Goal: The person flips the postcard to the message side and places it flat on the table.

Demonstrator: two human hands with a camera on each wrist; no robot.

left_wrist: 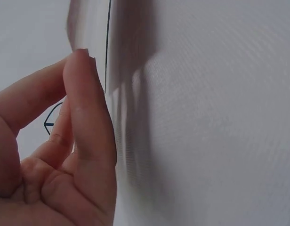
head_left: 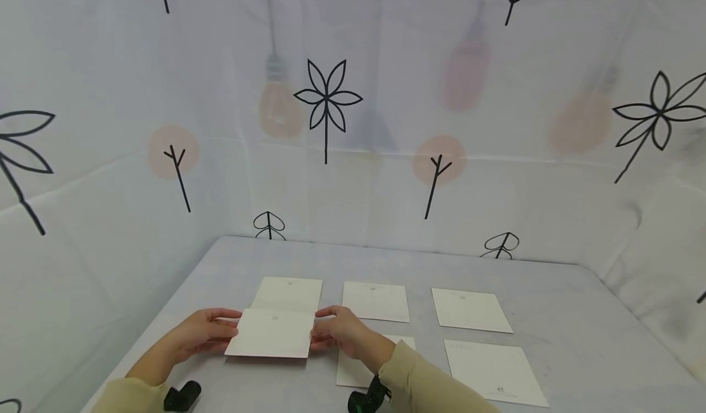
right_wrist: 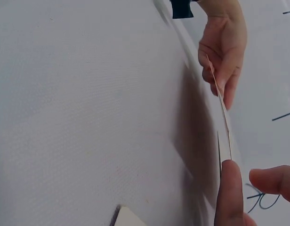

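Observation:
A cream card (head_left: 270,334) with a small faint mark near its back edge is held slightly raised above the table, its shadow beneath. My left hand (head_left: 205,332) grips its left edge; in the left wrist view the fingers (left_wrist: 88,103) meet at the card's edge. At the right edge my right hand (head_left: 344,333) holds the same card, one finger (right_wrist: 229,188) against the edge and another finger held apart. Behind the raised card lies another cream card (head_left: 289,291), its near part covered. The right wrist view shows the raised card (right_wrist: 224,113) edge-on.
More cream cards lie in rows to the right: a back middle card (head_left: 376,303), a back right card (head_left: 471,310), a front right card (head_left: 496,370) and a front middle card (head_left: 353,370) partly under my right forearm. A patterned white curtain (head_left: 375,204) stands behind the grey-white table (head_left: 419,266).

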